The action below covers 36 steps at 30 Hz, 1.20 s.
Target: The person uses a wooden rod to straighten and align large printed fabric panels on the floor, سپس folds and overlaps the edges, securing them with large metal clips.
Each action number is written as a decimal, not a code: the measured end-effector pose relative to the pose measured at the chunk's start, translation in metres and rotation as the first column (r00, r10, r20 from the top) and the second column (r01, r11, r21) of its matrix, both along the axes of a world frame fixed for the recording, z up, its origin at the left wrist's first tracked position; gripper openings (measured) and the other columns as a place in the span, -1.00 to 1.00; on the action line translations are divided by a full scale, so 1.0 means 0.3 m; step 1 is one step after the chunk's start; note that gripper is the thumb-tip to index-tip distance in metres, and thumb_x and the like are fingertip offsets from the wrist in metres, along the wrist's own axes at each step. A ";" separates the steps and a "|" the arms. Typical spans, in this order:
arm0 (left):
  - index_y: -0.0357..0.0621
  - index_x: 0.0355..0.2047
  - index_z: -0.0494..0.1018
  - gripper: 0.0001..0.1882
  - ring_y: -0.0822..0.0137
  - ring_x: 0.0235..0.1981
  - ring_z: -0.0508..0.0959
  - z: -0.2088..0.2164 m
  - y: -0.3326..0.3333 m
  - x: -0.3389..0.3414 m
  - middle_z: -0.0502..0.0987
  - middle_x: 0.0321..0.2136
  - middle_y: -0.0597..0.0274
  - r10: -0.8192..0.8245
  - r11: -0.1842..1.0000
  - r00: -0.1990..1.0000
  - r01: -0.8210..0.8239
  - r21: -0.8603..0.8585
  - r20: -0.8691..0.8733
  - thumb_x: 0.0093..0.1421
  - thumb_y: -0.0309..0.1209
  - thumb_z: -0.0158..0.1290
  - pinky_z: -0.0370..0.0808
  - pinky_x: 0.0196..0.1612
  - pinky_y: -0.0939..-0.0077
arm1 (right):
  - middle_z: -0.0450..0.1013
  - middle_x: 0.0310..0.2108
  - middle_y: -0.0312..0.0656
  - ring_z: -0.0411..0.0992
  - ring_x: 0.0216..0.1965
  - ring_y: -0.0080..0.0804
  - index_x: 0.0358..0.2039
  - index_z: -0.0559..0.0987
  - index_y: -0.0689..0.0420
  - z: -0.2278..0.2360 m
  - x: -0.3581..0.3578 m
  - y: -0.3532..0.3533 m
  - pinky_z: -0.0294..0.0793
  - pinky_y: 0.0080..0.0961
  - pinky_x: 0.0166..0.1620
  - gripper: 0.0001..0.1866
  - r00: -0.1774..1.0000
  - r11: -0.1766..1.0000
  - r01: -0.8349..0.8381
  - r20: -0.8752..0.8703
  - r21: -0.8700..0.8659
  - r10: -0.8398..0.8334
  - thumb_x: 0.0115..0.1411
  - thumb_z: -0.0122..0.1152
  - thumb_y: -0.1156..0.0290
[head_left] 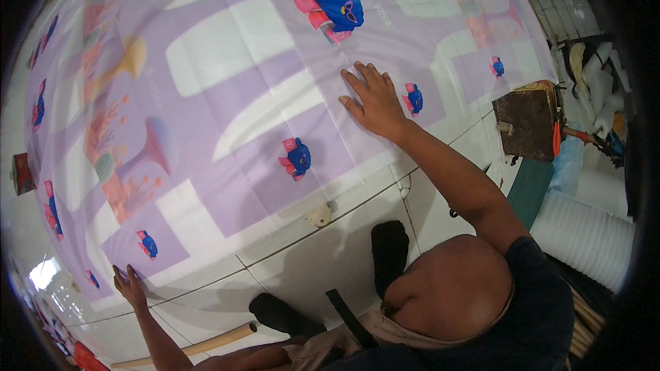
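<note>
A large, thin sheet of fabric [254, 89] lies spread over the floor, printed in pale purple and white with blue and pink cartoon figures. My right hand [375, 102] rests flat on it near its right part, fingers spread, between a large blue figure and a smaller one. At the lower left corner of the fabric, my left hand [130, 288] touches the near edge with its fingers stretched out. Neither hand grips anything that I can see. Soft creases run across the sheet, and its near edge lies over the white tiles.
White floor tiles [295, 261] show along the near side. A bamboo pole [199, 345] lies by my left forearm. To the right are a worn brown box [526, 124], a green board [531, 189] and a white foam roll [584, 233]. A dark red block [23, 173] sits far left.
</note>
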<state>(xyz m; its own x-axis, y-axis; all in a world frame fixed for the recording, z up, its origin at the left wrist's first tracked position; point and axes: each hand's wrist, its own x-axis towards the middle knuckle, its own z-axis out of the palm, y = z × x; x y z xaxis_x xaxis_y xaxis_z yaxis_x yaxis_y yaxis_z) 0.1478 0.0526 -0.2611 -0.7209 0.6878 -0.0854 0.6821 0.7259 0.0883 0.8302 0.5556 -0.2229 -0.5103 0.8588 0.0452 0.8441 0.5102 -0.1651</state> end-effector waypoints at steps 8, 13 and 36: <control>0.00 0.35 0.13 -0.26 -0.15 0.32 0.08 -0.060 0.046 0.071 0.06 0.29 -0.29 0.076 0.994 0.995 -0.081 0.070 0.070 0.27 0.05 0.01 0.05 0.34 0.12 | 0.32 0.15 -0.13 0.24 0.22 -0.15 0.07 0.51 -0.02 0.039 0.021 0.004 0.20 -0.12 0.21 -0.59 0.961 0.962 -0.275 -0.015 0.003 0.275 0.18 0.16 0.33; -0.02 0.35 0.13 -0.26 -0.16 0.32 0.07 -0.093 -0.037 -0.039 0.05 0.29 -0.30 -0.073 0.996 0.997 0.075 0.050 -0.036 0.27 0.05 0.00 0.04 0.34 0.11 | 0.38 0.06 -0.15 0.30 0.14 -0.19 -0.02 0.54 0.02 0.003 -0.004 -0.008 0.25 -0.19 0.15 -0.62 0.958 0.962 -0.270 -0.084 0.051 0.273 0.13 0.21 0.28; -0.04 0.34 0.14 -0.25 -0.18 0.30 0.11 -0.036 0.059 0.083 0.10 0.26 -0.34 0.101 0.990 0.991 -0.109 0.094 0.087 0.26 0.05 0.04 0.09 0.32 0.10 | 0.23 0.21 -0.02 0.14 0.28 -0.02 0.16 0.40 0.04 0.052 0.015 -0.061 0.07 0.05 0.30 -0.37 0.966 0.964 -0.259 -0.017 -0.067 0.259 0.17 0.19 -0.04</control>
<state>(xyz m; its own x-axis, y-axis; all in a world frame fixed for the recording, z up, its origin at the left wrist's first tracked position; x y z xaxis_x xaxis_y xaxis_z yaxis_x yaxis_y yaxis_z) 0.1728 0.0702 -0.2719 -0.7829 0.6166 -0.0822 0.5902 0.7781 0.2153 0.8347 0.5373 -0.2072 -0.7155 0.6986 -0.0034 0.6831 0.6985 -0.2131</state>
